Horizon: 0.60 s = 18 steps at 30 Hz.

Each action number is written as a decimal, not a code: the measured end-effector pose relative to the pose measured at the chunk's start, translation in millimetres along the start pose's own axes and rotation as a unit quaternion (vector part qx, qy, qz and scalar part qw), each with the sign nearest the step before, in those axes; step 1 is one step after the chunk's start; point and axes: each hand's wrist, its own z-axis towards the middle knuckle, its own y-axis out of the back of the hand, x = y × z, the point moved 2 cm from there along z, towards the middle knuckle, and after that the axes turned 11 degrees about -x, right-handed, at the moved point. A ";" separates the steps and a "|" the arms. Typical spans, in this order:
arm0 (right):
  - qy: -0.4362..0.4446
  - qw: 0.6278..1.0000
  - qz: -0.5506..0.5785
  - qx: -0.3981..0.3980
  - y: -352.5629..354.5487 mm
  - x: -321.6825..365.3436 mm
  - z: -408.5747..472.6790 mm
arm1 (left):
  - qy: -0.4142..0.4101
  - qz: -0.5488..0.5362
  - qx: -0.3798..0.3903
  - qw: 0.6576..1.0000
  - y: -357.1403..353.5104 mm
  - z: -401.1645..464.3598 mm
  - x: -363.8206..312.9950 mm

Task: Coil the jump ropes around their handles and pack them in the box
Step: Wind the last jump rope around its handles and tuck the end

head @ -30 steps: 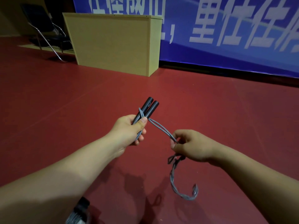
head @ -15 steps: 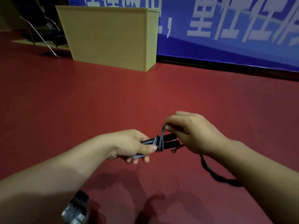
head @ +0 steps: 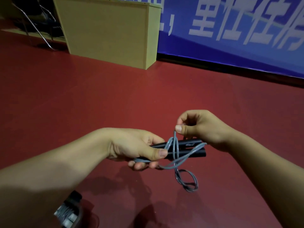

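Note:
My left hand (head: 131, 145) grips two black jump rope handles (head: 189, 149) held side by side and lying roughly level, thumb pressed on top. A grey rope (head: 175, 143) crosses around the handles in a couple of turns. My right hand (head: 199, 125) pinches the rope between thumb and forefinger just above the handles. The loose tail of the rope (head: 189, 181) dangles below in a twisted loop. At the bottom left, partly hidden by my left forearm, lies another coiled rope with dark handles (head: 69, 209).
A tall tan wooden box (head: 107, 30) stands on the red floor at the back. A metal-framed chair (head: 32, 22) is behind it on the left. A blue banner (head: 238, 38) with white characters runs along the back wall.
The handles have swung from pointing away to lying level. My right hand carried the rope over and around them, and now pinches it above the handles; the tail hangs shorter.

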 end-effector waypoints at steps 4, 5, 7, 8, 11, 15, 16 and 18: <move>-0.049 0.997 0.050 0.033 0.2 -6.7 -0.7 | -0.013 -0.034 0.019 0.999 0.9 -2.9 -2.5; -0.051 0.997 0.046 0.034 1.0 -7.3 -0.5 | -0.018 -0.033 0.012 0.999 2.5 -2.9 -2.5; -0.049 0.998 0.040 0.030 3.1 -7.9 0.0 | -0.027 -0.015 -0.010 0.999 5.5 -3.0 -1.7; -0.047 0.998 0.040 0.028 4.2 -8.0 0.3 | -0.028 -0.004 -0.020 0.999 6.4 -3.3 -1.5; -0.026 0.999 0.020 0.022 5.8 -7.0 1.5 | -0.023 0.024 -0.030 0.999 5.8 -3.5 -1.0; 0.020 0.999 -0.047 0.005 8.9 1.8 1.6 | -0.023 0.059 -0.057 0.996 5.9 -2.7 2.3; 0.030 0.998 -0.061 0.002 10.4 4.1 1.4 | -0.021 0.064 -0.065 0.996 6.5 -2.7 3.2; 0.046 0.995 -0.085 -0.005 13.2 5.4 0.9 | -0.015 0.071 -0.079 0.994 7.8 -3.6 4.7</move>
